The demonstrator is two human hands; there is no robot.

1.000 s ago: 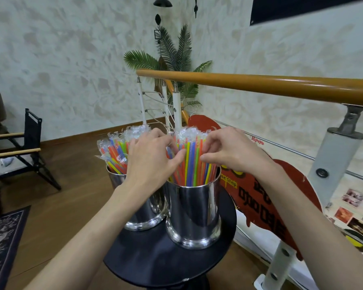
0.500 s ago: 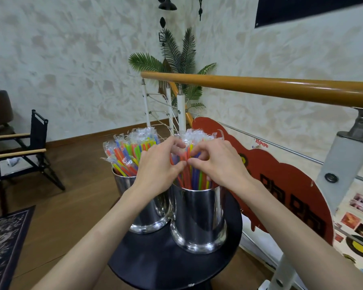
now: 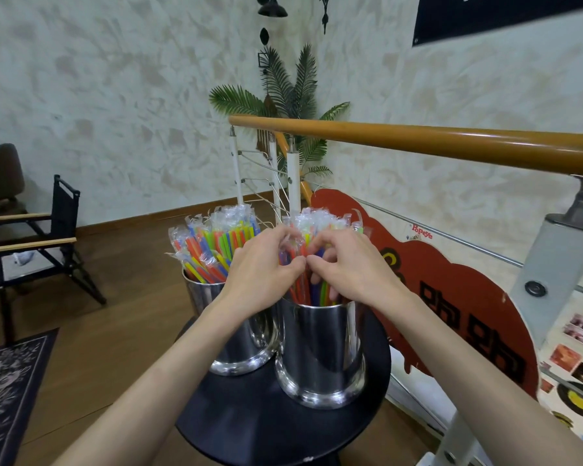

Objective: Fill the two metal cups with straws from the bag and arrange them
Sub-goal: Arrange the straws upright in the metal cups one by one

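Two shiny metal cups stand side by side on a small round black table [image 3: 249,428]. The left cup [image 3: 239,344] is packed with wrapped coloured straws [image 3: 212,247] leaning left. The right cup [image 3: 320,351] holds another bundle of wrapped straws [image 3: 320,220]. Both hands meet over the right cup. My left hand [image 3: 260,270] curls its fingers round the bundle's left side. My right hand [image 3: 347,267] has its fingers dug in among the straws from the right. The bag is not in view.
A wooden handrail [image 3: 418,142] on white posts runs close behind and to the right. A red cut-out sign [image 3: 458,297] leans against the railing. A black folding chair [image 3: 37,243] stands at the left, a patterned rug [image 3: 4,381] lies lower left, and a palm plant [image 3: 293,95] is behind.
My two hands have drawn together over the right cup, squeezing its straws into a tighter bundle. The camera has shifted a little, so the cups sit further right in view.
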